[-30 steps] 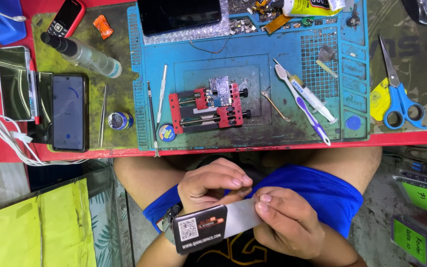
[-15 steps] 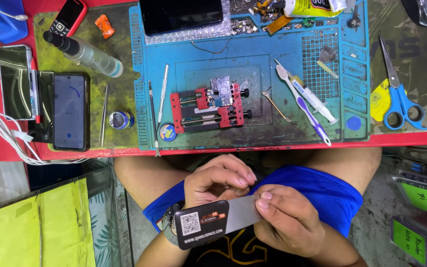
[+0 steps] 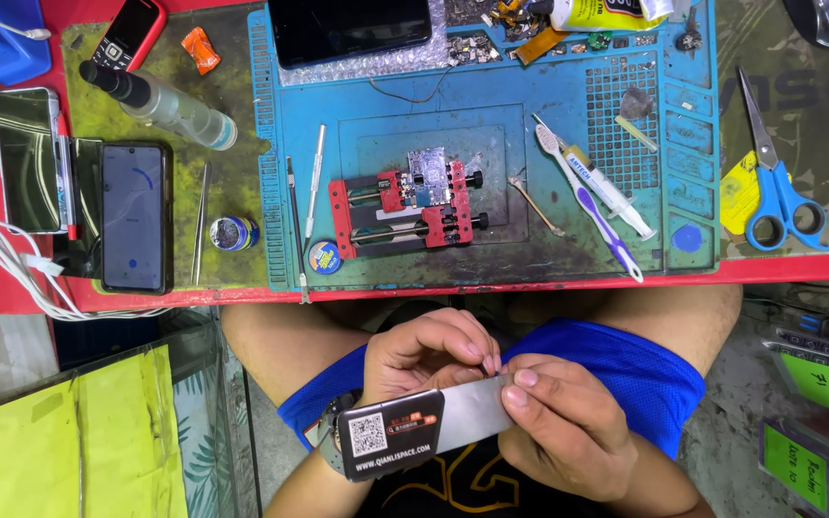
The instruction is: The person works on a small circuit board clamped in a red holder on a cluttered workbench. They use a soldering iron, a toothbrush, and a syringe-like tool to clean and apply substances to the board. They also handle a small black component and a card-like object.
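Note:
Over my lap I hold a flat metal blade [image 3: 467, 412] with a black handle end [image 3: 390, 436] that carries a square code label. My right hand [image 3: 563, 432] grips the blade's right end, thumb pressed on its face. My left hand [image 3: 429, 353] curls above the blade, its fingertips pinched together at the blade's upper edge, touching the right thumb. Whether something tiny sits between those fingertips cannot be told. On the blue work mat [image 3: 626, 240] above, a red clamp fixture [image 3: 405, 211] holds a small circuit board [image 3: 426, 176].
On the mat lie a toothbrush [image 3: 587, 206], a syringe tube [image 3: 611, 192], thin probes [image 3: 312, 187] and a dark phone [image 3: 347, 29]. Blue scissors [image 3: 774, 182] lie at right. At left are two phones [image 3: 131, 216], tweezers [image 3: 201, 221], a small tin [image 3: 234, 233], a bottle [image 3: 160, 105] and white cables [image 3: 2, 259].
My left fingertips have closed in a little toward the blade's upper edge beside the right thumb. The blade and right hand stay nearly where they were.

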